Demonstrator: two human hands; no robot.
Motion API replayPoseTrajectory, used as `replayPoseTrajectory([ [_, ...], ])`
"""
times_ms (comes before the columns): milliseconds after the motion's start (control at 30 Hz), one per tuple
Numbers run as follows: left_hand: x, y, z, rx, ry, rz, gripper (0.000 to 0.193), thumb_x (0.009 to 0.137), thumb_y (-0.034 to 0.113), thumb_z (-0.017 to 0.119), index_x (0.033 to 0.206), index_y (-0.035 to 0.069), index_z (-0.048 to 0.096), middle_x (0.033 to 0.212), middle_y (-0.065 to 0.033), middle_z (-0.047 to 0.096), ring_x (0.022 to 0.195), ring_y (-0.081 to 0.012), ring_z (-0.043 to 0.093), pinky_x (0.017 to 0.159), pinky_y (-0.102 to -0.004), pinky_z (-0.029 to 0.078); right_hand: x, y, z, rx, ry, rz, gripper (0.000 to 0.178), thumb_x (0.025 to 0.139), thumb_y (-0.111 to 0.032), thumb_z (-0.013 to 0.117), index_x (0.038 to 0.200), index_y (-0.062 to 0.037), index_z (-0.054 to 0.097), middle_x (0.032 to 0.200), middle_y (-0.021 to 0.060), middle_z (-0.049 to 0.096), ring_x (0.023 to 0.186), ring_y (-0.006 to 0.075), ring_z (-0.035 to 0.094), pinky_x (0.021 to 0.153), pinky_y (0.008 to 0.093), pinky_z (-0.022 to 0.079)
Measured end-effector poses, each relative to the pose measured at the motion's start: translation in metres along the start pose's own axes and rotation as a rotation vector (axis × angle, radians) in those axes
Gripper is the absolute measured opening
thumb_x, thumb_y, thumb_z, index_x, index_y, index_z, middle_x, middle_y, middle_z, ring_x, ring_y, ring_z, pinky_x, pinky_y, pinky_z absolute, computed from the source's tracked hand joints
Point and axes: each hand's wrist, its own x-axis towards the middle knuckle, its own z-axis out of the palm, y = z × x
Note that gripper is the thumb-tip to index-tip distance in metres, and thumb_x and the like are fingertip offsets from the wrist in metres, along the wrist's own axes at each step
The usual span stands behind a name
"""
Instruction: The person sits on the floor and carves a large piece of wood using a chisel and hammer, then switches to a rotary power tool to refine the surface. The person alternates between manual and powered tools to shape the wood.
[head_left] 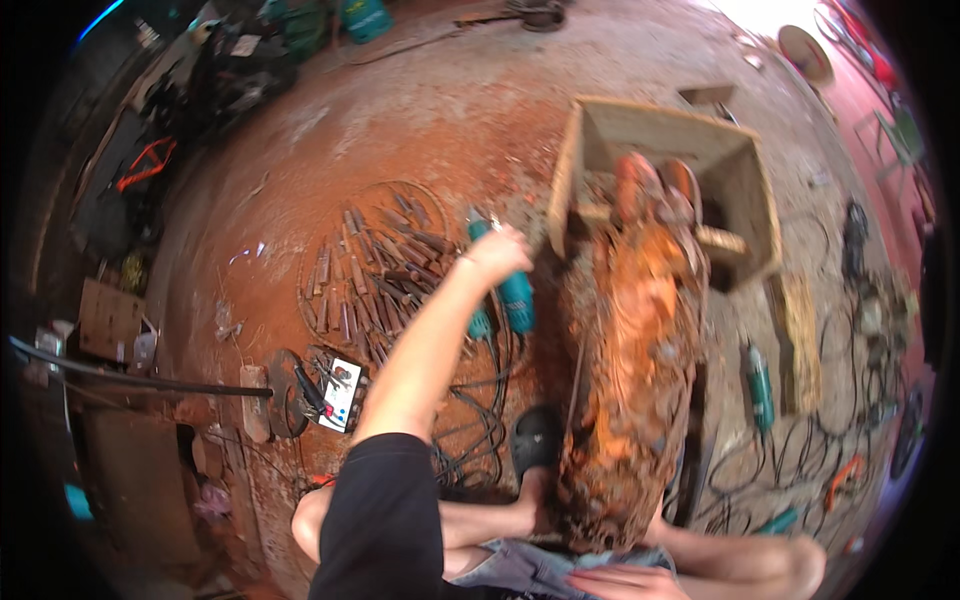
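**Left hand at a teal power tool, right hand on the lap**

Clock hours are read from the middle of the view. At nine o'clock, far out, stands a cardboard box. Toward eight sits a small white-faced control box. Between nine and ten, a dense spread of chisels lies on the reddish, dusty floor.

Just right of the chisels, near the centre, the left hand is over the teal power tool, its fingers bent down across the upper body. Blur hides how firmly they close, so I cannot tell whether they grip it. A second teal tool lies just beside, on the nine o'clock side.

A dark clog shows at five. Lower at five, the right hand lies flat against the shorts, fingers extended, holding nothing visible. Between the legs, a carved wooden piece runs from five up to two, its far end within an open wooden crate. Between three and four lies another teal tool, then a wooden plank.
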Motion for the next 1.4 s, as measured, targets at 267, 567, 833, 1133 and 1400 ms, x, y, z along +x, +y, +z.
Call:
replayPoseTrajectory([
  [267, 0.043, 0.002, 0.089, -0.054, 0.023, -0.042, 0.020, 0.086, 0.022, 0.064, 0.095, 0.027, 0.080, 0.113, 0.0037, 0.068, 0.122, -0.0188, 0.057, 0.104, -0.0352, 0.043, 0.001, 0.065, -0.115, -0.149, 0.348, 0.594, 0.036, 0.090, -0.012, 0.075, 0.124, -0.0019, 0.070, 0.120, 0.0163, 0.073, 0.108, 0.0306, 0.071, 0.095, 0.0393, 0.057],
  [567, 0.031, -0.011, 0.123, -0.408, 0.090, -0.085, 0.035, 0.093, 0.008, 0.055, 0.123, 0.011, 0.071, 0.135, -0.0158, 0.061, 0.129, -0.0381, 0.055, 0.108, -0.0503, 0.044, -0.127, 0.180, -0.115, -0.091, 0.659, 1.064, 0.036, 0.092, -0.013, 0.074, 0.126, -0.0025, 0.070, 0.116, 0.0156, 0.075, 0.104, 0.0254, 0.073, 0.091, 0.0378, 0.059],
  [833, -0.052, -0.033, 0.105, -1.073, 0.633, -0.889, 0.060, 0.087, 0.002, 0.072, 0.145, 0.005, 0.056, 0.154, -0.0218, 0.047, 0.146, -0.0385, 0.041, 0.120, -0.0482, 0.035, -0.265, 0.277, 0.063, 0.330, 1.302, 1.059, 0.037, 0.094, -0.013, 0.075, 0.128, -0.0008, 0.069, 0.109, 0.0101, 0.077, 0.095, 0.0168, 0.073, 0.087, 0.0313, 0.058],
  [1133, -0.085, 0.116, -0.087, -1.438, 0.958, -1.274, 0.031, 0.105, 0.022, 0.059, 0.107, -0.007, 0.071, 0.106, -0.0190, 0.071, 0.097, -0.0308, 0.067, 0.086, -0.0406, 0.056, -0.309, 0.375, 0.054, 0.411, 1.742, 1.012, 0.056, 0.093, -0.021, 0.075, 0.138, 0.0053, 0.056, 0.101, 0.0135, 0.075, 0.080, 0.0196, 0.072, 0.072, 0.0313, 0.057],
  [1400, -0.072, 0.201, -0.178, -1.541, 1.057, -0.892, 0.026, 0.099, 0.009, 0.063, 0.122, 0.001, 0.058, 0.119, -0.0165, 0.065, 0.093, -0.0283, 0.063, 0.082, -0.0391, 0.052, -0.250, 0.423, -0.016, 0.146, 1.640, 1.559, 0.083, 0.081, -0.049, 0.079, 0.138, 0.0038, 0.048, 0.131, 0.0293, 0.062, 0.123, 0.0428, 0.061, 0.105, 0.0495, 0.049],
])
